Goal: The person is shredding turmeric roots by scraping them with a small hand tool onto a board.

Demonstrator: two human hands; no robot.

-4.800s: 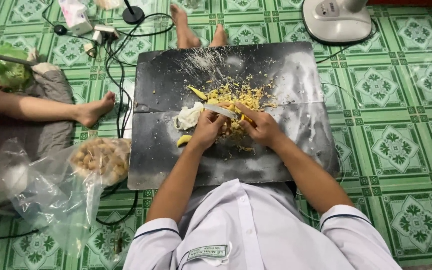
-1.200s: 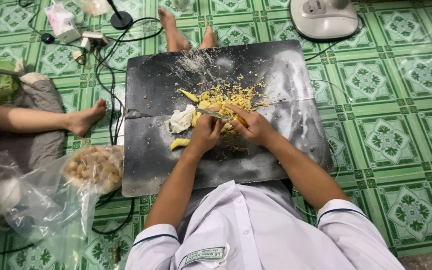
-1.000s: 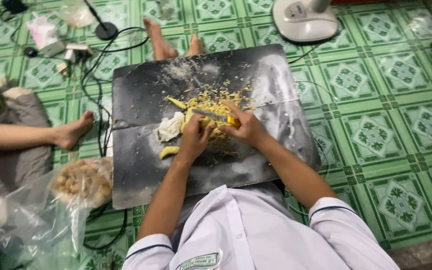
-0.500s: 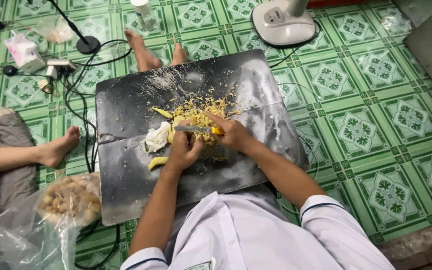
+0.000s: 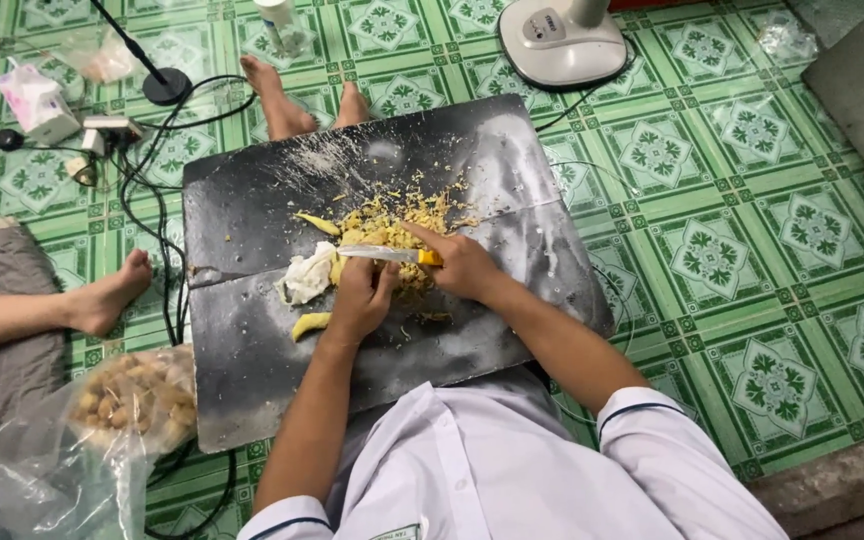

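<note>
Head view: knife [image 5: 384, 254] gripped in right hand [image 5: 464, 266], blade lying across yellow pile [image 5: 392, 225] at centre of black board [image 5: 252, 350]. Left hand [image 5: 360, 296] clamps piece under blade, near side of pile. Best: fingertips curled back, short strokes.

Knife [image 5: 384, 254], orange handle, blade flat, over yellow chopped pile [image 5: 392, 222] mid dark board.

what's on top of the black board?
On the black board: a yellow scrap pile, pale rag, loose yellow piece, both hands. Right hand holds a knife; whatever left hand grips is covered.
</note>
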